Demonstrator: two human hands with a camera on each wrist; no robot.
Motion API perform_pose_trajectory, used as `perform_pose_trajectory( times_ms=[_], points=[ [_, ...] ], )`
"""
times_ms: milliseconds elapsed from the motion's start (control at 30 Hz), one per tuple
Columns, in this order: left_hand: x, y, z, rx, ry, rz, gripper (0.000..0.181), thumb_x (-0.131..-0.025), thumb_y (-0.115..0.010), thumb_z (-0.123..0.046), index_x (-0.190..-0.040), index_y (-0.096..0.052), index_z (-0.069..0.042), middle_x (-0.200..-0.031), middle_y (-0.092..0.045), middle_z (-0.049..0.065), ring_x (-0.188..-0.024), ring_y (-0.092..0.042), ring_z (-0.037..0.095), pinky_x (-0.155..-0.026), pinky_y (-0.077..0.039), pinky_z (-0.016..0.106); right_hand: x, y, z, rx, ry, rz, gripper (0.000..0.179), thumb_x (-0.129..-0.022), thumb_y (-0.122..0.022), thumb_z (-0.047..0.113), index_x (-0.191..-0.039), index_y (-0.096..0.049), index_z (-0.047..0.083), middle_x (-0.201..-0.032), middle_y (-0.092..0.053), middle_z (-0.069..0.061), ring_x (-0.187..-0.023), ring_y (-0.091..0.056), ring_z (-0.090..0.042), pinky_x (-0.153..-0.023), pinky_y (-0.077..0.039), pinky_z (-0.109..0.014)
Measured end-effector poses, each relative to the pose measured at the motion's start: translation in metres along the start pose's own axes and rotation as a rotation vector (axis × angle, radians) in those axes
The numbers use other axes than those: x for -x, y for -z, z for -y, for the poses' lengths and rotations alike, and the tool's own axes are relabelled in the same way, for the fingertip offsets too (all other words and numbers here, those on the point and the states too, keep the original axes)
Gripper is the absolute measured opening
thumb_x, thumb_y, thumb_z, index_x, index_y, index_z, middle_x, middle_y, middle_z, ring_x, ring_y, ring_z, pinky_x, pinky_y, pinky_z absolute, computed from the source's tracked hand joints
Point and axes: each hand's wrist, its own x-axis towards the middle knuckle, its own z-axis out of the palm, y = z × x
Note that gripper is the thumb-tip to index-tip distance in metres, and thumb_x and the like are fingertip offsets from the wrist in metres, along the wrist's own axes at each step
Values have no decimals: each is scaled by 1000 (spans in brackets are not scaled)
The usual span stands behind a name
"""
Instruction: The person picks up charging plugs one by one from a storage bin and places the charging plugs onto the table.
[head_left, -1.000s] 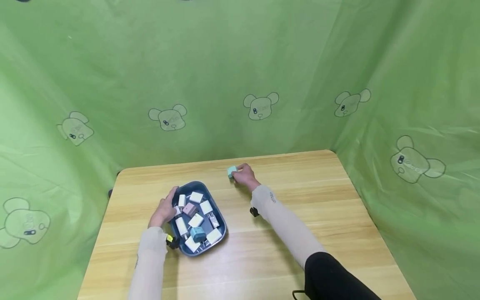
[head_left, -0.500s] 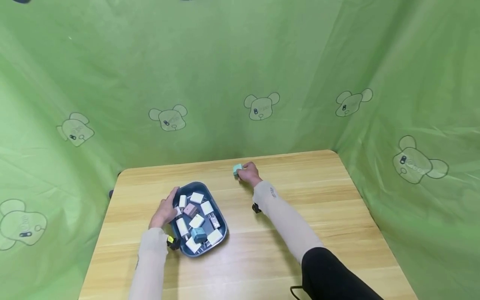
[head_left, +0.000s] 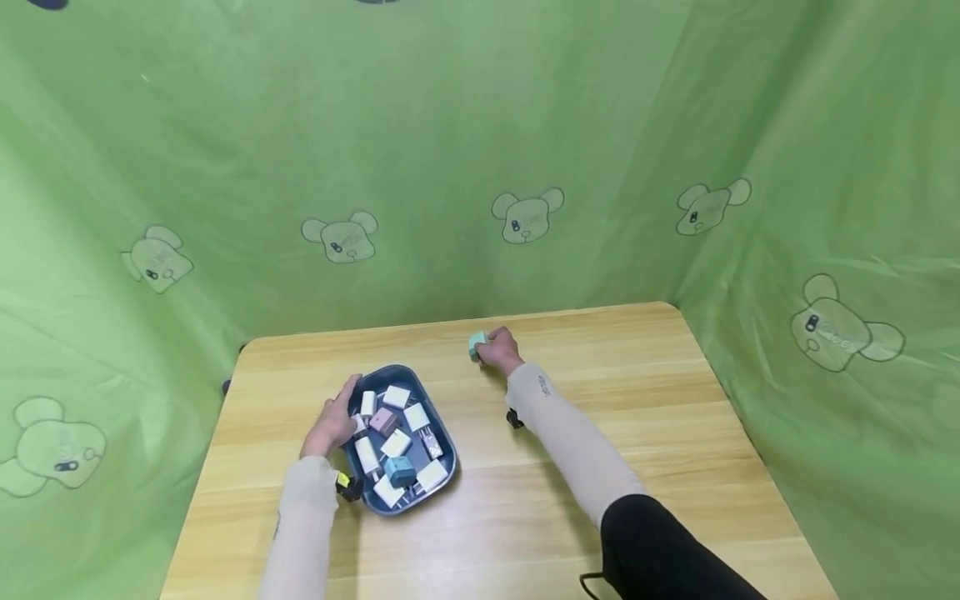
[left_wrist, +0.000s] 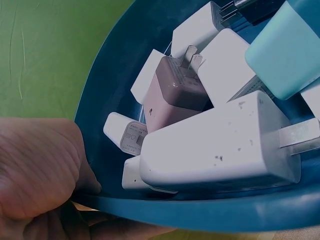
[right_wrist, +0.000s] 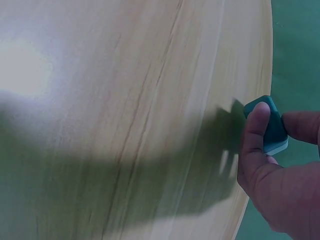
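My left hand (head_left: pixel 327 427) grips the left rim of a dark blue plastic bin (left_wrist: pixel 105 90), the thumb at its inner edge and other fingers beneath the rim in the left wrist view. Several chargers lie jumbled inside: white ones such as the large charger (left_wrist: pixel 215 145), a mauve charger (left_wrist: pixel 172 95) and a teal charger (head_left: pixel 400 472). Towards the table's far edge, my right hand (head_left: pixel 501 350) pinches another teal block, apparently a charger (right_wrist: pixel 274 131), between thumb and fingers. Its prongs cannot be seen.
A light wooden table (head_left: pixel 600 400) bears everything. Green sheeting (head_left: pixel 435 150) printed with bear heads hangs behind it and at both sides. A black cable (head_left: pixel 590 577) loops near my right sleeve.
My right hand has shifted slightly to the right with the teal charger between its fingers. The left hand keeps its hold on the bin.
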Motion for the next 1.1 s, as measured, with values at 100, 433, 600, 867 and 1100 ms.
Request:
perform_pose_trajectory(
  times_ms=[100,433,600,867,1100],
  points=[
    [-1,-1,0,-18,-15,-8,91,-91,-49,7,-163,-10,-33,-156,-20,38,-133,-41,60,-107,-38,73,-2,1,-3,9,3,8,51,-93,-63,8,-137,-42,-6,-131,-56,-28,-80,-70,-24,-86,-61,-38],
    [-2,-1,1,-27,-14,-17,91,-91,-48,7,-163,-11,-34,-156,-21,37,-132,-43,57,-108,-38,73,-3,-1,-8,58,-12,-15,48,-92,-62,7,-135,-45,-5,-103,-67,-20,-59,-63,-16,-72,-57,-28],
    [-3,-2,2,-22,-16,-12,91,-91,-48,7,-163,-10,-34,-158,-18,38,-134,-41,58,-108,-37,73,-1,1,-9,102,-25,-27,43,-92,-63,11,-131,-50,-3,-86,-69,-11,-75,-67,-22,-88,-55,-33],
    [-2,-2,2,-19,-18,-22,90,-92,-48,6,-163,-11,-34,-156,-22,36,-132,-43,56,-108,-37,73,3,3,-9,175,-16,-26,28,-91,-60,13,-115,-57,0,-106,-63,-15,-84,-56,-22,-71,-47,-28],
    [-1,-2,1,-38,-21,-22,90,-91,-48,7,-163,-11,-32,-153,-25,37,-128,-46,54,-107,-39,72,2,5,-10,199,-39,-28,14,-86,-57,10,-80,-45,11,-74,-42,-2,-61,-38,-15,-53,-35,-26]
  ],
)
